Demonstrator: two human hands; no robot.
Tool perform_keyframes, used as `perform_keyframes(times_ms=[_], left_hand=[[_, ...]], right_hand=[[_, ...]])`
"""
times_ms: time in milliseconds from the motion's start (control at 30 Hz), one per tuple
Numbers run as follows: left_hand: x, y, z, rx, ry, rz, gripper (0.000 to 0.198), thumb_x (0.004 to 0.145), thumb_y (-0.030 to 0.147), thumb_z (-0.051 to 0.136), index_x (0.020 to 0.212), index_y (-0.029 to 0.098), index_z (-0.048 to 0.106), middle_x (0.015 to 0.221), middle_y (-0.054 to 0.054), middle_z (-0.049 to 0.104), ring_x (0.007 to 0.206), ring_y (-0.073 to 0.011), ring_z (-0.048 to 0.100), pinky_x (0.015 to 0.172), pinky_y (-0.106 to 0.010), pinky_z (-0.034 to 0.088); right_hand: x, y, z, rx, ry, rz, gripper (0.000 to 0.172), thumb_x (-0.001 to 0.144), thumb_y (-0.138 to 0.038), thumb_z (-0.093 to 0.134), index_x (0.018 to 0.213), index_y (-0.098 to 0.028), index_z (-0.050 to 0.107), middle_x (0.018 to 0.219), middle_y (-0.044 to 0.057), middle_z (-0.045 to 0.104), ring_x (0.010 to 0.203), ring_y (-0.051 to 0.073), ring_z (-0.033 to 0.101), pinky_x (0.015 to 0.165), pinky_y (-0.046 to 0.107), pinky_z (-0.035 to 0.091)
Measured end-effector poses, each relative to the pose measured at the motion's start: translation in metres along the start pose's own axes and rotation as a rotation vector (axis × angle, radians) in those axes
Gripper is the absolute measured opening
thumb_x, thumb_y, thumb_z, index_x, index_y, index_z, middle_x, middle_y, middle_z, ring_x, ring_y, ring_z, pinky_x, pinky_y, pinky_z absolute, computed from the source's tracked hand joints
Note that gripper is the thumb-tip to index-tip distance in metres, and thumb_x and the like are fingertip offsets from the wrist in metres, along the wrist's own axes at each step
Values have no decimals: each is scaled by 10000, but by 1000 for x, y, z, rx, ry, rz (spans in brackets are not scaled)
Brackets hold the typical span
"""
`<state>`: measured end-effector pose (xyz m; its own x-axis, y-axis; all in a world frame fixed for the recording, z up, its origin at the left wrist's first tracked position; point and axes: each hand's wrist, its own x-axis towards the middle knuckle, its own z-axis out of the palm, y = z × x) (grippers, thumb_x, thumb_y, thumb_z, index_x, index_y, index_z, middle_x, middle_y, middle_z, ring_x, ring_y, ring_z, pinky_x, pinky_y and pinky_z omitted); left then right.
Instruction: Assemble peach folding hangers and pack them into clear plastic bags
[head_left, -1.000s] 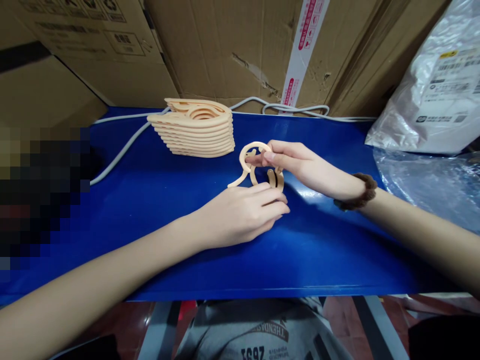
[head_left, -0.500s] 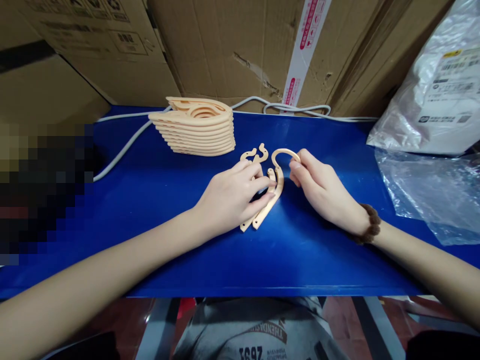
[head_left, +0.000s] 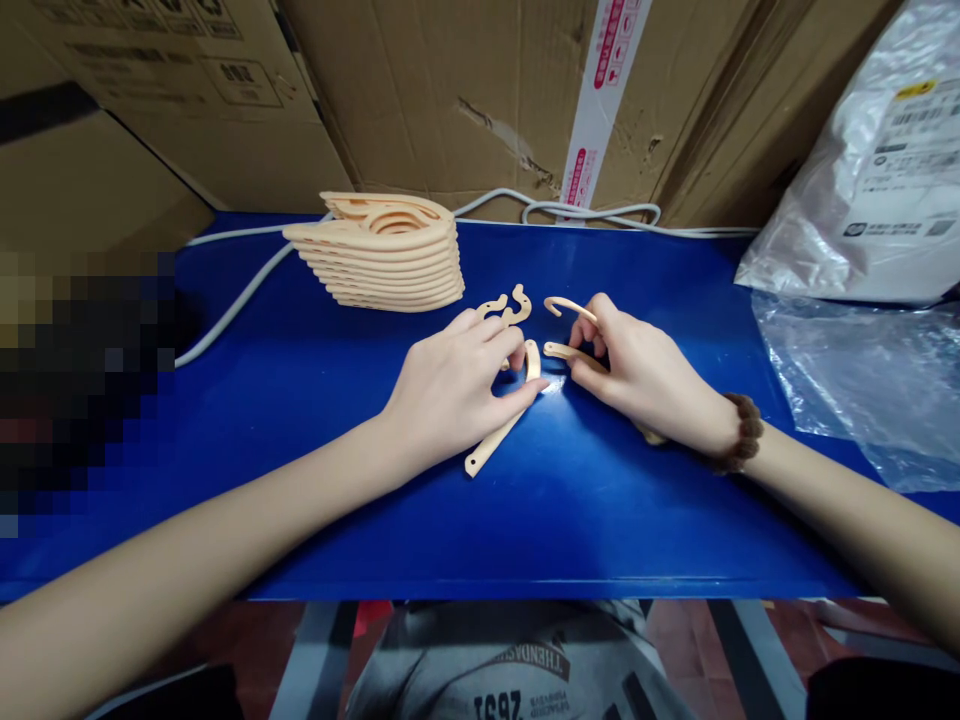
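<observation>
My left hand point(head_left: 461, 385) has its fingers bent, with the thumb against a pale beige hanger arm point(head_left: 495, 440). That arm slants on the blue table, a small hole showing at its near end. Between thumb and fingers of my right hand point(head_left: 637, 370) is a thin curved hanger hook point(head_left: 574, 306), its bend pointing left. A second hanger arm point(head_left: 559, 351) passes under the same hand, its rounded end to the left and most of its length hidden. Just beyond my left fingers lie small curved pieces with holes point(head_left: 517, 306), partly covered.
A neat stack of beige hanger pieces point(head_left: 390, 260) stands at the back left. Behind it a white cable point(head_left: 495, 200) runs along cardboard boxes point(head_left: 420, 90). A clear plastic bag with a labelled white packet point(head_left: 877, 210) occupies the right. The blue table's front edge point(head_left: 480, 590) is near my body.
One of two hanger arms lying side by side has moved right, under my right hand. The hook has tipped flatter in that hand. The other arm stays by my left thumb.
</observation>
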<state>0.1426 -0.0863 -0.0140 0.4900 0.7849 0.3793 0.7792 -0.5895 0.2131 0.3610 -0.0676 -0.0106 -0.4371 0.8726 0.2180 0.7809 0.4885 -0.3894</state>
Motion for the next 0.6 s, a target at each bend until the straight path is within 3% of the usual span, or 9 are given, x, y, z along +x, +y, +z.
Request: perform_keyframes(times_ms=[167, 333, 467, 600], left_hand=[[0, 3, 0, 17, -20, 24, 245, 894, 385, 658, 756, 199, 579, 813, -15, 676, 849, -209, 587, 607, -288, 390], [-1, 8, -1, 31, -46, 20, 158, 862, 319, 634, 759, 203, 607, 816, -19, 677, 863, -215, 604, 583, -283, 383], [-2, 9, 0, 65, -49, 5, 85, 807, 274, 606, 762, 202, 601, 851, -22, 698, 880, -226, 618, 577, -285, 397], [-3, 8, 2, 115, -69, 45, 122, 838, 311, 592, 786, 201, 577, 892, -38, 701, 904, -226, 614, 587, -290, 420]], right_hand=[[2, 5, 2, 30, 13, -12, 235, 873, -263, 589, 890, -250, 355, 888, 32, 641, 672, 181, 560, 618, 317, 391], [2, 0, 3, 41, 29, 50, 240, 908, -336, 627, 888, -241, 408, 747, -11, 584, 595, 163, 519, 591, 306, 361], [2, -3, 3, 87, 50, 65, 300, 911, -436, 647, 890, -234, 426, 760, -11, 588, 603, 156, 513, 590, 304, 359], [4, -3, 2, 207, 116, 107, 284, 989, -469, 506, 838, -240, 432, 722, -15, 572, 602, 154, 500, 608, 314, 367]])
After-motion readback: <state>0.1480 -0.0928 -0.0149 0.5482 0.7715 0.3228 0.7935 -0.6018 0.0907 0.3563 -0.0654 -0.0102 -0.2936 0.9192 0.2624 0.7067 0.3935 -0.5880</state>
